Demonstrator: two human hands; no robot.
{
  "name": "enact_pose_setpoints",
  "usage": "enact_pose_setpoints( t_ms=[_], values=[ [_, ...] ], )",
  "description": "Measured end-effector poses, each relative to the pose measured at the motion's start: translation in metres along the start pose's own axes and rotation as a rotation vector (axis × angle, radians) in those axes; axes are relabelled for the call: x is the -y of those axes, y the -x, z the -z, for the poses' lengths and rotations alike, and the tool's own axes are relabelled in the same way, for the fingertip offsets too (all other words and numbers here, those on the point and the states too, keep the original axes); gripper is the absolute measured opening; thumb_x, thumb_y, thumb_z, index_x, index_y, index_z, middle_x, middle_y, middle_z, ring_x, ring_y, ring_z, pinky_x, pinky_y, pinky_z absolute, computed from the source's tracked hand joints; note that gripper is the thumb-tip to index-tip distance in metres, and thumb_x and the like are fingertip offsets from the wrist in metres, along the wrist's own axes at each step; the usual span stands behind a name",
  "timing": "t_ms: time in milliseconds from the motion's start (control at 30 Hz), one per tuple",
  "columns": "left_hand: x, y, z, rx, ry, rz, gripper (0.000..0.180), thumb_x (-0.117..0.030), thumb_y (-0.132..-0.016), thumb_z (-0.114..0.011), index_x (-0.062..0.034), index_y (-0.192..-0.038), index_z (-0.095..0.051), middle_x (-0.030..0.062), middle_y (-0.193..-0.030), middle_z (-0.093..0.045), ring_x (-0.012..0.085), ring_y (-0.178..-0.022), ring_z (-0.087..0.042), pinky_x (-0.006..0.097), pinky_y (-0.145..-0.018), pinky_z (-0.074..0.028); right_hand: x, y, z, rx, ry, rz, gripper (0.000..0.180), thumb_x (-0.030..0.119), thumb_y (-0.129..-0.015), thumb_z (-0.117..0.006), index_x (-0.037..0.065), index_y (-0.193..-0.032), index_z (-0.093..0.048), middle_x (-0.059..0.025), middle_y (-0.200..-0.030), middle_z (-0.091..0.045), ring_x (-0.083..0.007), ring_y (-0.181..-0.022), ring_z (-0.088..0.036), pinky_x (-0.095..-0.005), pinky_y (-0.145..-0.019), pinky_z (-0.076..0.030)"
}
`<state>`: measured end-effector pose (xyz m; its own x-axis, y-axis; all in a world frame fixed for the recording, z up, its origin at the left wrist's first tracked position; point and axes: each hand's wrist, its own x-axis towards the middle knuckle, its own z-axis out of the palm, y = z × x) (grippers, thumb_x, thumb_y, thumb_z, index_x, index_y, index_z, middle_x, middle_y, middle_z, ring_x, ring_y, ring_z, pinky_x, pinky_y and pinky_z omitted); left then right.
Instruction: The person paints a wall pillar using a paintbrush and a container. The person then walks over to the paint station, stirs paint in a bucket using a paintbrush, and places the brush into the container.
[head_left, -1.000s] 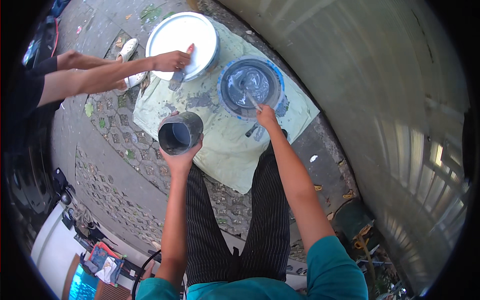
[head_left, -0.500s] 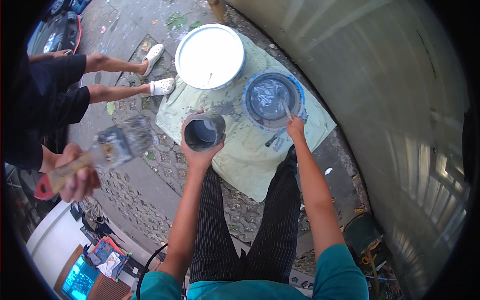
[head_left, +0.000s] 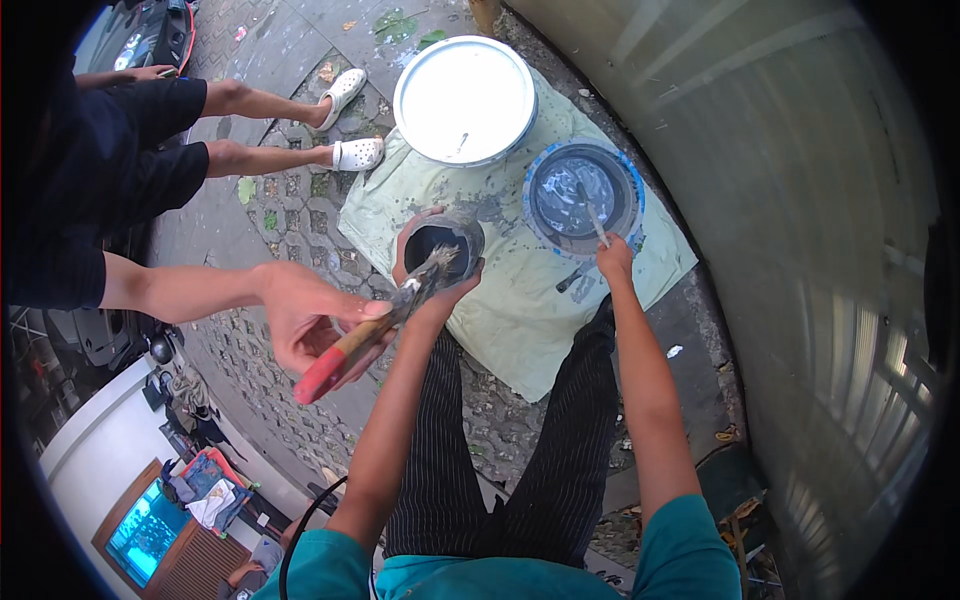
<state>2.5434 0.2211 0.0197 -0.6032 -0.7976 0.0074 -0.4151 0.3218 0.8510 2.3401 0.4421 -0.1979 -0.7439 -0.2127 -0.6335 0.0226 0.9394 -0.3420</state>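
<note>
My left hand wraps round a grey, paint-stained cup and holds it upright, its dark mouth facing up. A co-worker's hand grips a paintbrush with a red and wooden handle. Its bristles are over the cup's mouth; I cannot tell whether they touch the inside. To the right, my right hand is closed on a slim, pale stick. The stick's far end reaches into wet grey paint in a blue-rimmed bucket; what that end looks like is hidden.
A large bucket with a white lid stands behind. A pale green cloth lies under both buckets, with a small dark-stained tool on it. A metal wall rises at right. The co-worker stands at left in white clogs.
The co-worker's brush has swung right, from beside my left arm to over the cup. The stick has shifted slightly in the paint. My view has turned a little left.
</note>
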Motion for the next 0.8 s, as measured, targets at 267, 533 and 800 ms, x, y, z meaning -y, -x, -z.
enact_pose_setpoints(
  t_ms=[267, 533, 800],
  values=[
    [0.009, 0.001, 0.004, -0.029, 0.078, -0.062, 0.089, -0.011, -0.055, -0.086, -0.0026, -0.129, -0.036, 0.0138, -0.128, -0.051, 0.0233, -0.112, -0.055, 0.034, -0.096, -0.045, -0.017, -0.013, 0.002, 0.003, -0.002, 0.002, 0.041, 0.016, -0.082, -0.065, 0.009, -0.122, -0.058, -0.0170, -0.107, -0.067, -0.0328, -0.101, -0.064, -0.0408, -0.089, -0.050],
    [0.020, 0.005, 0.006, -0.045, 0.046, -0.012, 0.090, -0.011, -0.056, -0.086, -0.0023, -0.130, -0.036, 0.0131, -0.127, -0.051, 0.0228, -0.112, -0.054, 0.034, -0.097, -0.044, -0.032, -0.008, 0.004, -0.016, 0.015, -0.017, 0.042, 0.021, -0.081, -0.065, 0.012, -0.121, -0.058, -0.0180, -0.113, -0.062, -0.0374, -0.104, -0.060, -0.0441, -0.091, -0.049],
    [0.018, 0.004, 0.012, -0.070, -0.025, 0.005, 0.086, -0.011, -0.055, -0.086, -0.0019, -0.128, -0.042, 0.0125, -0.122, -0.057, 0.0209, -0.106, -0.059, 0.032, -0.093, -0.047, -0.031, 0.020, 0.015, -0.056, 0.104, -0.102, 0.044, 0.029, -0.083, -0.065, 0.016, -0.124, -0.056, -0.0135, -0.125, -0.053, -0.0359, -0.115, -0.052, -0.0472, -0.094, -0.046]
  ],
)
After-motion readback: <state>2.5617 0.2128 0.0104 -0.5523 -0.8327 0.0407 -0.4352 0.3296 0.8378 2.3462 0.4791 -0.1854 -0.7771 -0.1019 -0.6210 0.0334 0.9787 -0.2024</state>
